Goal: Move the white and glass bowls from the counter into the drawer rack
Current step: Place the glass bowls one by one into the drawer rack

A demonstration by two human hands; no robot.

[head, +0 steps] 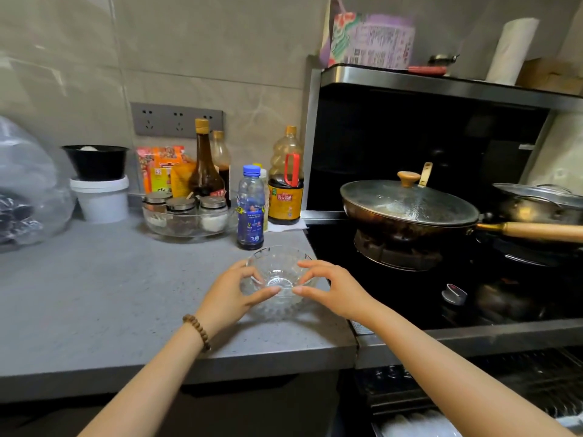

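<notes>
Both hands, left (232,287) and right (328,287), grasp the glass bowl (279,279), which seems to rest on the grey worktop (94,294) near its corner.

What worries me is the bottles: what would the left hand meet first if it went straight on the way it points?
The glass bowl: the left hand curls round its side. The water bottle stands farther back, seemingly off that line.
</notes>
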